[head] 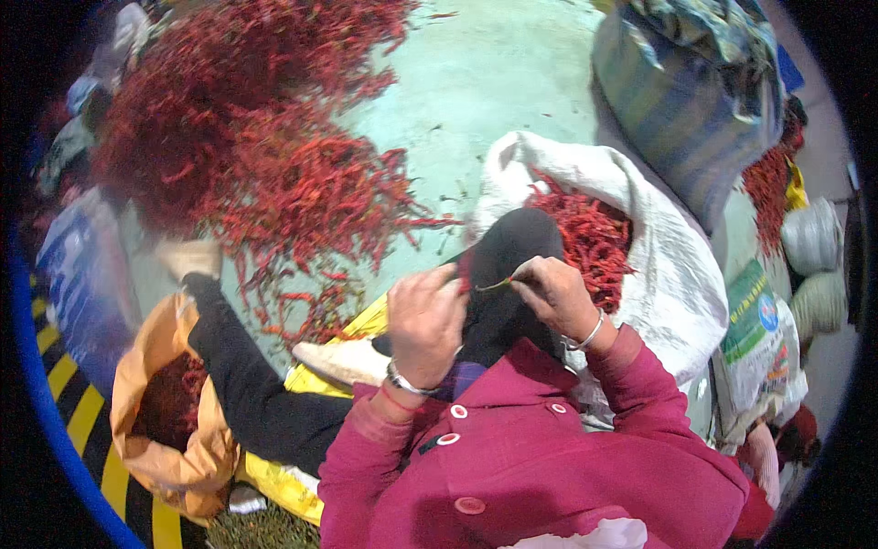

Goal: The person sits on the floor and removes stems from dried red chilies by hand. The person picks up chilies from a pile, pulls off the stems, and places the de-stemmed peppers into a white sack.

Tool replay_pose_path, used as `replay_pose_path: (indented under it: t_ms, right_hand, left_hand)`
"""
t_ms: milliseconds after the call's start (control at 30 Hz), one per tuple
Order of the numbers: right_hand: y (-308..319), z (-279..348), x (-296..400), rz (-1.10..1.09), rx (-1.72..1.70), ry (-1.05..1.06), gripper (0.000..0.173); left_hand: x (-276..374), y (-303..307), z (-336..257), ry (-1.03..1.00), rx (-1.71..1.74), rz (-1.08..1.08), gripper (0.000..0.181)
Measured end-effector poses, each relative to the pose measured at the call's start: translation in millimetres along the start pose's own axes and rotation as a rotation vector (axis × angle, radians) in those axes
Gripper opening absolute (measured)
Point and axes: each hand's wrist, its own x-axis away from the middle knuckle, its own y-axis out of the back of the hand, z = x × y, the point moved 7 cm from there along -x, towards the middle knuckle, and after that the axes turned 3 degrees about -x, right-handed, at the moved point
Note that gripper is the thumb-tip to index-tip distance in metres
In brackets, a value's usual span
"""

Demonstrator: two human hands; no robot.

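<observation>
My left hand [426,322] is closed on a red chili pepper [465,270], which stands up from its fingers over my knee. My right hand [554,291] pinches a green chili stem [495,284] with a bit of red at its end, just right of the pepper. Beside my right hand a white woven sack [675,288] with a rolled rim holds red chilies [586,237]. A large heap of red chilies [309,185] spreads over the pale green floor at the upper left.
An orange sack [130,412] with red chilies stands at the lower left, near a pile of green stems [264,528]. A full blue striped sack [686,117] stands upper right. Printed bags [754,329] lie at the right. Yellow sacking [281,484] is under my legs.
</observation>
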Motion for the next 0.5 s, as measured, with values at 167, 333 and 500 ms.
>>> replay_pose_path:
  t_ms: [167, 333, 500]
  right_hand:
    - [-43.0, 44.5, -26.6, 0.110, -0.100, 0.208, 0.014]
    - [-62.6, 46.2, -32.8, 0.258, -0.168, 0.154, 0.016]
    - [-61.7, 50.4, -37.7, 0.415, -0.285, 0.101, 0.016]
  left_hand:
    - [20.7, -12.3, 27.5, 0.102, 0.117, 0.126, 0.012]
    - [33.8, -11.5, 45.4, 0.204, 0.240, 0.182, 0.011]
    - [39.6, -12.1, 50.6, 0.183, 0.422, 0.314, 0.011]
